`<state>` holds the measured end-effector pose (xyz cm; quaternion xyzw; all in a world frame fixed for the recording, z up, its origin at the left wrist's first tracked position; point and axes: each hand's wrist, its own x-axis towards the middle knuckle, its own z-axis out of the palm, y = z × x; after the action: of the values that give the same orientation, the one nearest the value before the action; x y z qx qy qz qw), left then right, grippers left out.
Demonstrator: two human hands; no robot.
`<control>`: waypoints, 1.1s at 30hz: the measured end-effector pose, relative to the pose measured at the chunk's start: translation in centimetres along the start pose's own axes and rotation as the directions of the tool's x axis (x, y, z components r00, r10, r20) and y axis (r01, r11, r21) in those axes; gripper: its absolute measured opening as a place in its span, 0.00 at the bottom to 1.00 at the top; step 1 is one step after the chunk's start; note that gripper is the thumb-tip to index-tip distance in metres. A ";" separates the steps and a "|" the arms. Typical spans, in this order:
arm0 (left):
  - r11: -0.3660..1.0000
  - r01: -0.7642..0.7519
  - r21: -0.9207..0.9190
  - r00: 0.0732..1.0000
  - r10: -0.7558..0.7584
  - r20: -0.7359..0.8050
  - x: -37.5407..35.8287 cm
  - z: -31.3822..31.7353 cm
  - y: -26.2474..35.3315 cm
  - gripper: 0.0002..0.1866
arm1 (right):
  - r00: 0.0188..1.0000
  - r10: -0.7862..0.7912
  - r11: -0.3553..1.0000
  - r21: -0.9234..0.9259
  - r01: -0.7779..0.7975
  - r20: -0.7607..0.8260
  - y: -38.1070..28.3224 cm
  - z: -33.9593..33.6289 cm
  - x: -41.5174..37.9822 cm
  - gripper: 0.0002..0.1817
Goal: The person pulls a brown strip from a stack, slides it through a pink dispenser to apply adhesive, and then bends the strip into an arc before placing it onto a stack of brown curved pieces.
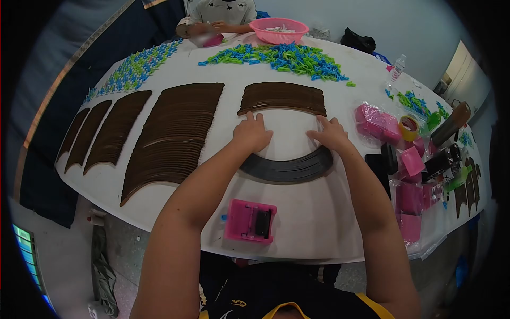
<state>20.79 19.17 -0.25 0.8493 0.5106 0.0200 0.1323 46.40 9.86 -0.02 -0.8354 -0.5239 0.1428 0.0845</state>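
Note:
A fanned row of thin, curved brown strips (281, 98) lies on the white table ahead of me. At its lower left corner is my left hand (254, 133), palm down, with fingers stretched toward the near edge. My right hand (330, 133) reaches the lower right corner in the same way, fingers apart. Both sets of fingertips touch or nearly touch the strips; neither hand wraps around anything. Just below the hands curves a bundle of dark grey strips (289, 168), its ends partly behind my wrists. Nearer to me sits a pink plastic holder (249, 220) with a black part.
More brown strips (175, 135) lie in rows at left. Green and blue plastic pieces (297, 59) are heaped behind, near a pink basket (279, 33) and another person (223, 16). At right are bagged pink blocks (377, 122), yellow tape (408, 128) and a bottle (397, 69).

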 end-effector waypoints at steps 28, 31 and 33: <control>0.708 -0.247 -0.662 0.914 -0.056 -0.401 -26.9 -2.5 -7.9 0.06 | 0.527 -0.787 0.579 -0.090 0.810 -0.322 1.1 3.5 -14.8 0.09; 0.679 -0.302 -0.669 0.900 -0.029 -0.436 -28.4 -1.8 -8.0 0.07 | 0.524 -0.760 0.613 -0.155 0.775 -0.385 1.1 4.2 -14.7 0.08; 0.684 -0.351 -0.639 0.875 -0.004 -0.484 -29.1 -1.7 -7.6 0.07 | 0.517 -0.741 0.630 -0.178 0.756 -0.428 1.1 4.4 -14.7 0.07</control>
<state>0.03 -2.55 2.44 0.7488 0.3935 0.4227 0.3252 39.90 -3.88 -2.29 -0.5349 -0.7930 -0.1032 0.2727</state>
